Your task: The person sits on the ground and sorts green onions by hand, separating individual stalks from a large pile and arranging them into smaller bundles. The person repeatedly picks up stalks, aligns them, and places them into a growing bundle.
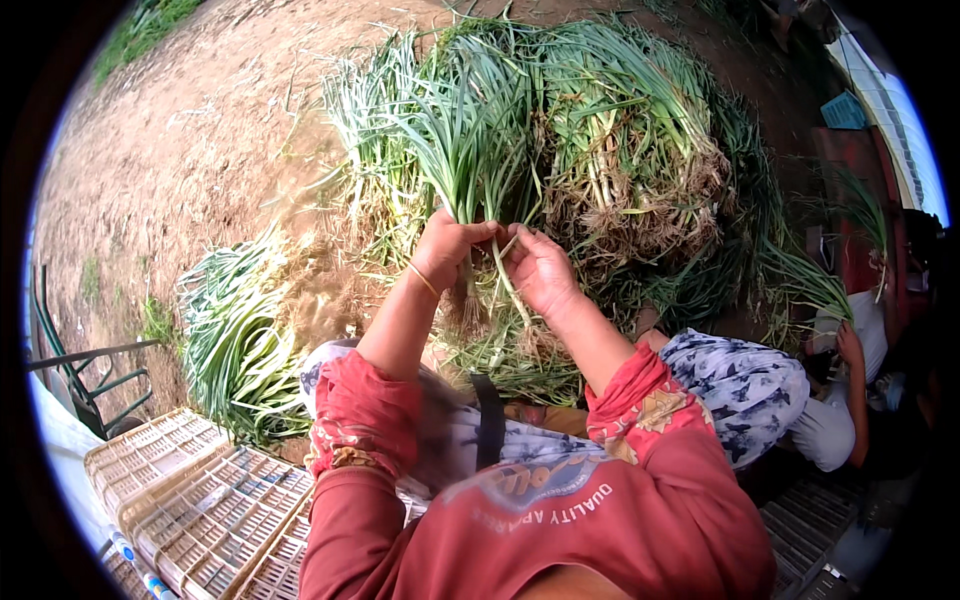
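My left hand [443, 252] is closed around a bunch of green onions [455, 165]; their long leaves point away from me and their roots hang below the fist. Close beside it, my right hand [542, 270] pinches a thin strand at the bunch, where a pale stalk [508, 283] slants down between the two hands. Just beyond lies a large heap of green onions [635, 130], with brown, soil-covered roots toward me. Loose peelings [515, 365] litter the ground below my hands. To the left, more green onions [235, 345] lie piled with their roots facing right.
Cream slatted plastic crates [225, 515] stand at the lower left, near a dark metal frame [95, 375]. At the right, another person's hand [850, 345] holds green onions [812, 285]. A blue basket [843, 110] sits at the far right. Bare soil [190, 150] stretches across the far left.
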